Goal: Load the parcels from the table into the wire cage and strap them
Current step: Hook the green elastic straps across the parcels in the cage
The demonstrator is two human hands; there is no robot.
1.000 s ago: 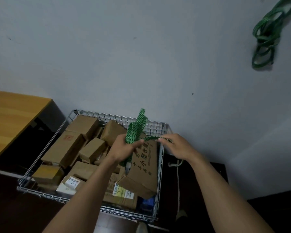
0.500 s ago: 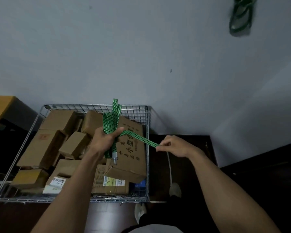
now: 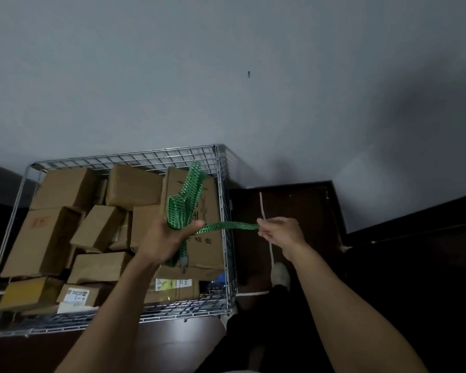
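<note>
Left hand clutching bunched green strap, right hand pinching its end, stretched farther out now

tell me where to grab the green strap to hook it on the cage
Probably just above the metal hook, which dangles free below the left hand, in front of the boxes. Come from the right with the right hand, which pinches the stretched run of the strap.

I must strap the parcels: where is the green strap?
Head view, centre: the left hand holds the folded strap over the right side of the cage; the right hand pinches its end outside it.
</note>
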